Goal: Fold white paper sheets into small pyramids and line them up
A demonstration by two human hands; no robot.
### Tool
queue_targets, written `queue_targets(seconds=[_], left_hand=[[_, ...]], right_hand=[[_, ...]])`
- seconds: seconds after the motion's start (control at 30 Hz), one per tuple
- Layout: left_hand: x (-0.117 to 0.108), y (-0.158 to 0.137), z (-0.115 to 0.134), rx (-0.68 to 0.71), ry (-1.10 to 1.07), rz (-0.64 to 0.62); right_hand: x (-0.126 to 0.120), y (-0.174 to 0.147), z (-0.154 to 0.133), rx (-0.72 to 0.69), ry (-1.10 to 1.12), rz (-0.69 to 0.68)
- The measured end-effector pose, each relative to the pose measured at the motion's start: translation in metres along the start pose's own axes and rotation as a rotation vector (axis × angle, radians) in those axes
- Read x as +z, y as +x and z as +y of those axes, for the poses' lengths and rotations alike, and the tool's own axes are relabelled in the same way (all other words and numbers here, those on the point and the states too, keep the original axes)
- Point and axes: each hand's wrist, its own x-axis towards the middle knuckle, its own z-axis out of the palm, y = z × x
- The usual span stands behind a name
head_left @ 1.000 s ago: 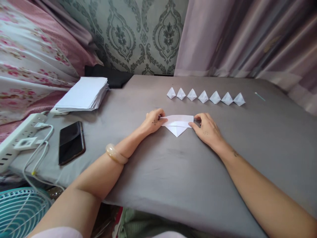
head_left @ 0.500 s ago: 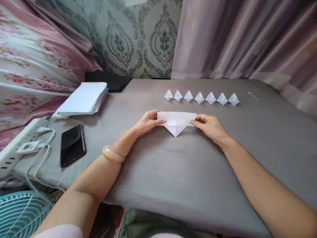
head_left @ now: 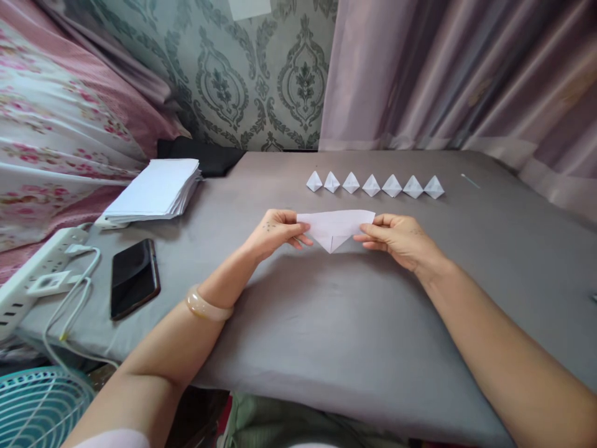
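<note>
A folded sheet of white paper (head_left: 332,225) is stretched between my two hands, its pointed end facing me and a straight band along its far side. My left hand (head_left: 278,230) pinches the left end between thumb and fingers. At the right end, my right hand (head_left: 392,235) grips the paper the same way, thumb on top. Beyond the hands stands a row of several small folded paper pieces (head_left: 371,185), each with a diamond-like outline.
A stack of white paper (head_left: 152,186) lies at the back left. Nearer are a dark phone (head_left: 135,279) and a white power strip (head_left: 40,274) with cables. A cotton swab (head_left: 470,180) rests at the far right on the grey-covered table (head_left: 326,330). A fan (head_left: 41,410) stands at lower left.
The wide band of the paper now lies further down over the pointed part, so less of the point shows. Fingers of both hands have come into view beneath the paper.
</note>
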Motion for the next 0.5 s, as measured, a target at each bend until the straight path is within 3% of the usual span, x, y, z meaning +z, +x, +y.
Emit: queue_targets(seconds=[0.3, 0.4, 0.5], left_hand=[[-0.002, 0.004, -0.01, 0.129, -0.104, 0.025], [-0.001, 0.005, -0.011, 0.198, -0.072, 0.032], [0.0, 0.006, -0.013, 0.342, 0.018, 0.073]], right_hand=[[-0.005, 0.001, 0.0, -0.141, -0.019, -0.073], [-0.007, 0.002, 0.0, -0.239, -0.103, -0.092], [-0.008, 0.004, 0.002, -0.349, -0.248, -0.028]])
